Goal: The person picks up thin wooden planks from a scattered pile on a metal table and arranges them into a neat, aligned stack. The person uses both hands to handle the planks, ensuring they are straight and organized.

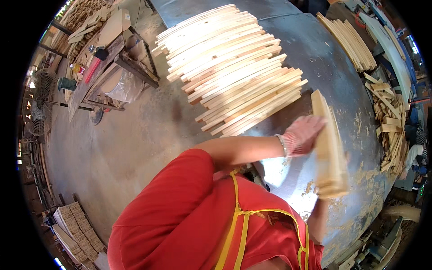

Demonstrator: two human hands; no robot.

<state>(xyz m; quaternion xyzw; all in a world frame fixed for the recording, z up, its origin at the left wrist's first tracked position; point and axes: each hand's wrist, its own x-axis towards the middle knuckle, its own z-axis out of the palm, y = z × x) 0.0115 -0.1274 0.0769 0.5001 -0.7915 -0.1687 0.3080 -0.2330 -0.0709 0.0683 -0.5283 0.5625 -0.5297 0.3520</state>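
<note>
A bundle of pale wooden strips stands tilted over the metal table, blurred by motion. My left hand, in a pinkish knit glove, is closed against the left side of the bundle. From below, my right forearm reaches up to the bundle's near end; the wood hides that hand and its fingers. Just beyond my left hand lie many similar wooden strips, spread side by side in a slanting layer with uneven ends.
Under the strips is a grey metal table dusted with wood chips. At the right are a stack of strips and a heap of offcuts. A cluttered bench and a fan stand left; stacked wood sits lower left.
</note>
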